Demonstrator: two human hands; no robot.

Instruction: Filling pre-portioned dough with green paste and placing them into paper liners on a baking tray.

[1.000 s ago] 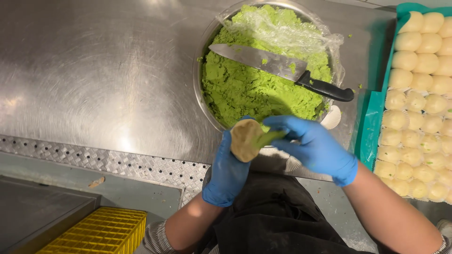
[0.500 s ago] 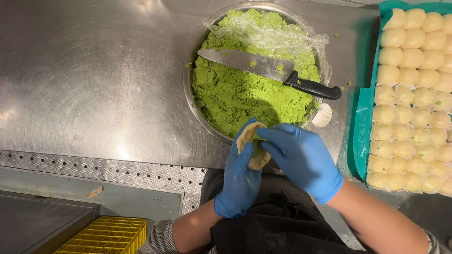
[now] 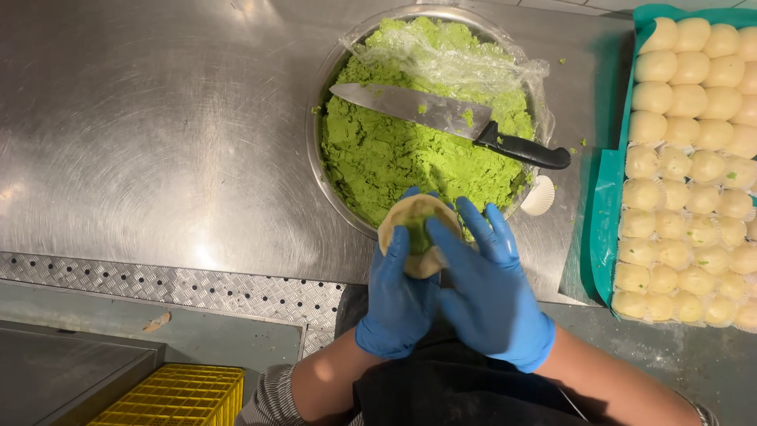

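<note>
Head view: dough round (image 3: 415,237) sits cupped in the left hand (image 3: 398,296), at 12 o'clock from both wrists, just over the near rim of the steel bowl (image 3: 315,170). The right hand (image 3: 489,288) pinches its 3 o'clock edge, fingers curled on it. The dough is pale, roughly round with no clear long axis, and has green filling (image 3: 415,233) at its centre.

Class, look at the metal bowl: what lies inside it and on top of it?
Inside the bowl is green paste; a knife rests across it, with plastic wrap crumpled at the far side. The bowl's bottom is covered.
</note>
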